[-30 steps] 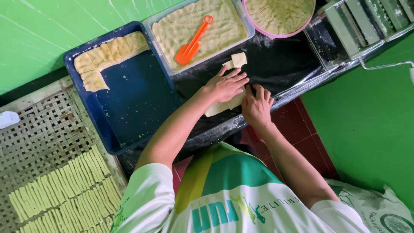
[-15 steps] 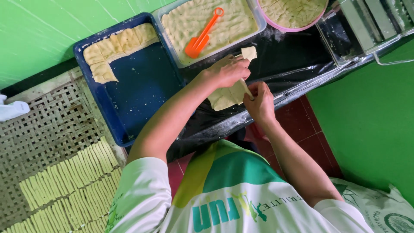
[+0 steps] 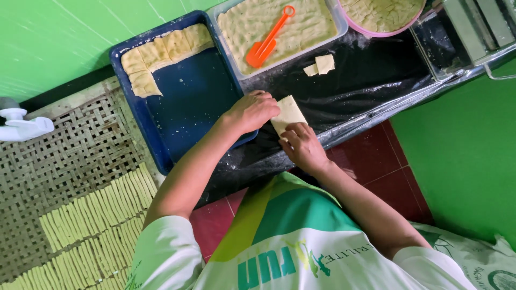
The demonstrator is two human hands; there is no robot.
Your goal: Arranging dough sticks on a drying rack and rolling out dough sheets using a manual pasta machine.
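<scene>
A: Item one, far left?

B: One white fitting [image 3: 24,126] at the picture's edge, over a woven mat [image 3: 64,156]. On the mat's lower part lie pale yellow-green strips [image 3: 86,225] in close rows; too many and too tightly packed to count.

A: Next along?

B: One dark blue tray [image 3: 188,102] on the worktop [image 3: 376,80], which is covered in black sheeting. Flat dough squares [image 3: 161,51] line the tray's far edge and turn down its left side; the rest of the tray floor is bare.

A: The hands?

B: Left hand [image 3: 252,111]: knuckles up, fingers curled, lying over the tray's near right corner, its fingertips on the left edge of one pale dough sheet [image 3: 288,113]. Right hand [image 3: 302,146]: just below that sheet, fingers bent, pinching its near edge. So the sheet sits between the two hands, right of the left hand and above the right hand, held by both just over the black sheeting. Neither hand is spread flat; both are partly closed on the sheet.

A: Beyond them?

B: One clear rectangular tub [image 3: 279,32] filled with a pale crumbly mass, with one orange scoop [image 3: 266,43] lying on it. Two small dough offcuts [image 3: 320,65] touching each other on the sheeting. One pink-rimmed round bowl [image 3: 384,13] with the same pale filling, cut off by the top edge. One metal machine [image 3: 473,32] at the far right.
</scene>
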